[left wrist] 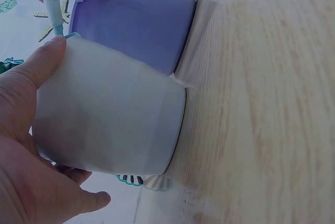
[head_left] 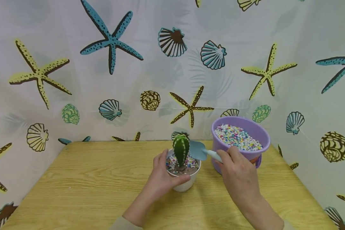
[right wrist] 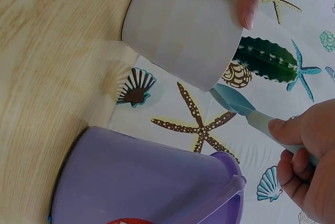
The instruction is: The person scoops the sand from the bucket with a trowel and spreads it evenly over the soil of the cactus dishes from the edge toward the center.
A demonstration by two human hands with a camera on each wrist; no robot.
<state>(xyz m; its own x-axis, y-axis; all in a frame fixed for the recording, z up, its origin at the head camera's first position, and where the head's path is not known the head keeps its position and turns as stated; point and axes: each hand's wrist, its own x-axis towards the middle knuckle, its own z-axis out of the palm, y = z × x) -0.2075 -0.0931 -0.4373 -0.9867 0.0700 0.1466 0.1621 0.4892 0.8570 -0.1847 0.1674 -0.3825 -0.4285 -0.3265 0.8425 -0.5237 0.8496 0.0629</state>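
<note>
A white flowerpot [head_left: 185,185] stands on the table, holding an upright green cactus [head_left: 180,150] in brown soil partly covered with small colored pebbles [head_left: 191,162]. My left hand [head_left: 164,177] grips the pot from the left, thumb across the near side of the rim and fingers around the far side. Between thumb and curled fingers, my right hand [right wrist: 309,156] holds the handle of a light-blue toy trowel [head_left: 198,150]. The trowel's blade is at the right edge of the pot's rim, close beside the cactus.
Just right of the pot stands a purple bucket [head_left: 217,143] with many colored pebbles [head_left: 237,137] inside, under my right hand's side. The wooden table [head_left: 89,179] ends at a curtain [head_left: 149,127] printed with starfish and shells, which also hangs at both sides.
</note>
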